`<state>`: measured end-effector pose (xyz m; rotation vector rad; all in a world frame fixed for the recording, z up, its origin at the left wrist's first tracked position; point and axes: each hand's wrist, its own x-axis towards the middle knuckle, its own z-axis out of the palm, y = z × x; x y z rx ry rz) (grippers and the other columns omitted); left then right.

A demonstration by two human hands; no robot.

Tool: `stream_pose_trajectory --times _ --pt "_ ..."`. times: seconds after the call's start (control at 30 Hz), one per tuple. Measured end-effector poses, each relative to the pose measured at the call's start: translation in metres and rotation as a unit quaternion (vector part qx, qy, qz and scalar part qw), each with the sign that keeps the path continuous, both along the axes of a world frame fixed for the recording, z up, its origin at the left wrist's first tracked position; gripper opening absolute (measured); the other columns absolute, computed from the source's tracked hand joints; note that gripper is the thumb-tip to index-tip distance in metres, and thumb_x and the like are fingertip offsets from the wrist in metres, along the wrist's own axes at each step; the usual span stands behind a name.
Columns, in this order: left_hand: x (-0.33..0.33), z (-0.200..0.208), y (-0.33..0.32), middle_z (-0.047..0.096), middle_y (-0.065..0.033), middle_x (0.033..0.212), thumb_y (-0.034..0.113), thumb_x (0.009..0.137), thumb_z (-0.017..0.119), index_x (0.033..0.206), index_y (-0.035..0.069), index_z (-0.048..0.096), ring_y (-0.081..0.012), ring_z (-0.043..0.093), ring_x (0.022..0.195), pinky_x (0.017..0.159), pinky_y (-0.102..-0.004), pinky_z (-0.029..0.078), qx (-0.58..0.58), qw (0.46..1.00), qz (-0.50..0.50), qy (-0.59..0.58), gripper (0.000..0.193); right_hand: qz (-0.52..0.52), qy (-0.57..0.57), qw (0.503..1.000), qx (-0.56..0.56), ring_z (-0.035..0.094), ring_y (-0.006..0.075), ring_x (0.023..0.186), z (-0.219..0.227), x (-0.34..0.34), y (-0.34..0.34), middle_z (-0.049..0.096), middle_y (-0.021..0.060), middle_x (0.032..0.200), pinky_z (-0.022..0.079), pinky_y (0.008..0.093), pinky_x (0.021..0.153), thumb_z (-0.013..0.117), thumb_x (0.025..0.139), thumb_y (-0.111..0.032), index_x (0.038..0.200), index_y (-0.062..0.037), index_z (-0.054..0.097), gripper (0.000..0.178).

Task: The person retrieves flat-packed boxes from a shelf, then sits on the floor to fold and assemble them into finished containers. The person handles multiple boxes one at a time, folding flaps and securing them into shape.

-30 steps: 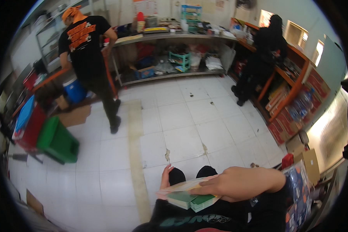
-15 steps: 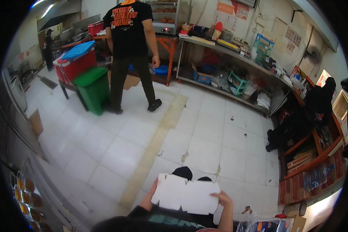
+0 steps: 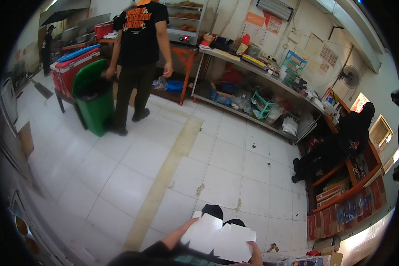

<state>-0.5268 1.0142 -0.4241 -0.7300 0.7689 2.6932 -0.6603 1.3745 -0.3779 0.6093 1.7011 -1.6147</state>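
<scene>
Left hand [image 3: 179,233] and right hand [image 3: 255,254], curled, grip a white, notched cardboard sheet [image 3: 217,240] by opposite edges; remotely, I judge this steadying, any fold needing 1 hand braced.

You wear this camera on your head, and it is the left one of two side by side. It looks down and ahead, past the white card [image 3: 217,239]. The card is near the camera, low down in your view. The tile floor [image 3: 226,155] starts past the card. The green bin [image 3: 95,113] is farther off, ahead and left of the card. The fan [image 3: 350,76] is far ahead and right of it. Your view is very wide and bends at the edges.
</scene>
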Motion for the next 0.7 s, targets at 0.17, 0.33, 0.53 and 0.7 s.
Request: stream_pose_trajectory --times 0.17,0.33,0.53,0.7 --pt "0.013 0.024 -0.031 0.061 -0.0144 0.118 0.052 0.094 0.05 0.131 0.002 0.05 -0.0213 0.062 0.103 0.09 -0.0321 0.049 -0.075 0.992 -0.104 0.016 0.062 -0.03 0.02 0.999 0.005 0.058 0.0311 0.102 0.072 0.051 -0.035 0.06 0.0143 0.115 0.047 0.0439 0.088 0.067 0.085 -0.021 0.13 -0.0022 0.049 0.052" --pt "0.032 0.039 -0.041 0.06 -0.0146 0.119 0.048 0.093 0.055 0.131 0.002 0.05 -0.0218 0.061 0.105 0.09 -0.0333 0.049 -0.03 0.999 -0.03 0.009 0.061 -0.023 0.091 0.995 -0.022 0.053 0.0354 0.114 0.141 0.081 -0.06 0.056 0.0148 0.125 0.044 0.0493 0.095 0.066 0.089 -0.016 0.136 -0.0054 0.045 0.052" --pt "0.052 0.053 -0.041 0.063 -0.0143 0.111 0.038 0.091 0.058 0.124 -0.001 0.054 -0.0235 0.064 0.098 0.086 -0.0344 0.052 0.014 0.995 0.05 0.087 0.051 0.052 0.231 0.971 -0.007 0.058 0.0256 0.105 0.165 0.083 -0.039 0.06 0.0134 0.114 0.045 0.0363 0.091 0.076 0.077 -0.023 0.127 0.0039 0.048 0.063" --pt "0.05 0.06 -0.022 0.06 -0.0171 0.116 0.035 0.087 0.062 0.129 -0.002 0.047 -0.0282 0.061 0.105 0.09 -0.0385 0.05 -0.021 0.999 0.02 0.045 0.058 0.036 0.181 0.973 -0.135 0.059 0.0265 0.105 0.133 0.085 0.016 0.059 0.0156 0.117 0.048 0.0379 0.089 0.075 0.077 -0.024 0.129 0.0035 0.046 0.066"
